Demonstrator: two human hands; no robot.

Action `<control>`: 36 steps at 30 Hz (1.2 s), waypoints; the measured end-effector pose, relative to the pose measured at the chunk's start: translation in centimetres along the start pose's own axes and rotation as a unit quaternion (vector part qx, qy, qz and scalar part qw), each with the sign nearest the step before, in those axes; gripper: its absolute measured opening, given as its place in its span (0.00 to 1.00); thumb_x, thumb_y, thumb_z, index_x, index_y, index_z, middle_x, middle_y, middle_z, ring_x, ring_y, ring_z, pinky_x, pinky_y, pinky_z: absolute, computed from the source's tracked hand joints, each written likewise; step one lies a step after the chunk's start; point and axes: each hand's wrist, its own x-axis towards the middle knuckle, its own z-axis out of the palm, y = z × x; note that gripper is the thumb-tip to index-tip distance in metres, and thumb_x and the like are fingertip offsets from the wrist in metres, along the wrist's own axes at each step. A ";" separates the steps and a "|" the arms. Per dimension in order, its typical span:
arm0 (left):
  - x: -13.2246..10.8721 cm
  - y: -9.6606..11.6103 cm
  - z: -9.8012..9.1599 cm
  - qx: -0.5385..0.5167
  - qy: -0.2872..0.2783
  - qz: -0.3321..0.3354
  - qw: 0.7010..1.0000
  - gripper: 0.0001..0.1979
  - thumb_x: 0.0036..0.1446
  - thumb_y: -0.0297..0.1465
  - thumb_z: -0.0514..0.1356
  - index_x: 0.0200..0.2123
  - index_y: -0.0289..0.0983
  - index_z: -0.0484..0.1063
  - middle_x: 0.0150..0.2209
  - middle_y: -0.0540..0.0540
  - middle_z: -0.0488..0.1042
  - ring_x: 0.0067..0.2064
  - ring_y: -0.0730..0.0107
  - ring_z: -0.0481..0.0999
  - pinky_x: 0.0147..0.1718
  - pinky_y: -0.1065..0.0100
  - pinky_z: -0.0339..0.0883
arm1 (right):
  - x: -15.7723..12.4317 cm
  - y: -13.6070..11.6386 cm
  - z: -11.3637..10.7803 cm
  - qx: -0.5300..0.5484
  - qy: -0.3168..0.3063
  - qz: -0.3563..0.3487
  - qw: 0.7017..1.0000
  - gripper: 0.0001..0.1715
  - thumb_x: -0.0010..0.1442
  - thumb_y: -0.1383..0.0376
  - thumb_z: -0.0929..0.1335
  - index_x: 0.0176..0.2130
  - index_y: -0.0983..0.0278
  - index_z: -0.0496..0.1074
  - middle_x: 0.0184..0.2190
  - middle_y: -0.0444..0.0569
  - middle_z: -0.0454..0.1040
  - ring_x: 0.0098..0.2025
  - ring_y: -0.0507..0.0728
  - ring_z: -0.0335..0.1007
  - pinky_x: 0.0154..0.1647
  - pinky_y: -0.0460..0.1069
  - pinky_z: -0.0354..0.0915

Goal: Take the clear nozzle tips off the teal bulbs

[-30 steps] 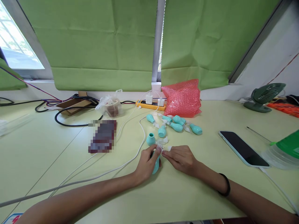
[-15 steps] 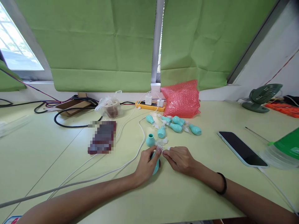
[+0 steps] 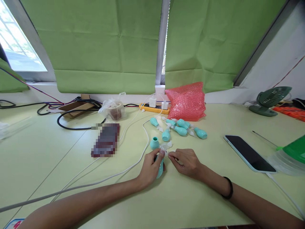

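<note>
My left hand (image 3: pixel 150 168) is closed around a teal squeeze bulb (image 3: pixel 160 169), thumb on top near its clear tip. Just to the right, my right hand (image 3: pixel 187 161) is pinched, with a small whitish piece (image 3: pixel 173 152) at its fingertips; its kind is too small to tell. A narrow gap parts the two hands. Beyond my left hand an open-mouthed teal bulb (image 3: pixel 154 143) stands upright, beside a clear plastic part (image 3: pixel 168 144). Farther back lie several more teal bulbs (image 3: pixel 180 130) with clear tips.
A pink bubble-wrap bag (image 3: pixel 186 101) and an orange power strip (image 3: pixel 153 109) sit at the back. Left are a blurred dark red object (image 3: pixel 106 140) and a white cable (image 3: pixel 114 176). Right are a phone (image 3: pixel 249 153), a small fan (image 3: pixel 270 100) and a green-topped container (image 3: pixel 295 151).
The view has shifted slightly, moving everything a little to the right. My right fingers are slightly farther from the bulb's tip; my left hand keeps its hold.
</note>
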 end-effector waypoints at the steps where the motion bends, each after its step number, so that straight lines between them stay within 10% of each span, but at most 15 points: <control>1: 0.0 -0.1 0.0 -0.008 -0.002 0.000 1.000 0.17 0.56 0.42 0.46 0.28 0.34 0.64 0.15 0.52 0.64 0.18 0.75 0.62 0.20 0.74 0.55 | -0.1 0.0 0.1 0.016 0.004 0.002 1.000 0.08 0.51 0.74 0.65 0.34 0.67 0.65 0.20 0.44 0.70 0.20 0.48 0.64 0.20 0.43 0.59; 12: 0.2 0.0 0.0 -0.068 -0.021 -0.022 0.997 0.16 0.55 0.40 0.48 0.29 0.33 0.65 0.15 0.51 0.64 0.18 0.75 0.64 0.18 0.74 0.56 | 0.4 0.1 0.5 0.210 0.040 0.083 0.973 0.08 0.49 0.75 0.67 0.31 0.64 0.70 0.25 0.46 0.72 0.27 0.49 0.68 0.26 0.44 0.66; 22: 0.1 0.1 0.0 -0.059 -0.027 -0.006 0.998 0.17 0.55 0.41 0.48 0.29 0.33 0.66 0.16 0.51 0.65 0.19 0.75 0.64 0.20 0.74 0.56 | 0.5 -0.9 0.0 0.052 0.101 0.041 0.993 0.11 0.46 0.75 0.67 0.31 0.64 0.68 0.23 0.46 0.73 0.26 0.50 0.69 0.25 0.42 0.67; 30: -0.1 0.3 -0.1 -0.076 0.000 -0.033 0.997 0.14 0.53 0.39 0.49 0.29 0.34 0.64 0.15 0.52 0.64 0.18 0.76 0.61 0.18 0.74 0.53 | 1.1 -0.1 -0.6 0.114 0.115 0.217 0.963 0.05 0.45 0.74 0.65 0.24 0.64 0.67 0.19 0.43 0.68 0.21 0.49 0.65 0.22 0.44 0.64; 36: -0.3 0.5 -0.5 -0.044 0.026 0.004 0.999 0.07 0.47 0.28 0.49 0.27 0.34 0.65 0.21 0.51 0.64 0.24 0.73 0.62 0.23 0.73 0.54 | -0.3 2.5 0.3 0.060 -0.008 0.180 0.982 0.04 0.46 0.72 0.66 0.24 0.64 0.70 0.20 0.44 0.70 0.21 0.49 0.63 0.23 0.44 0.61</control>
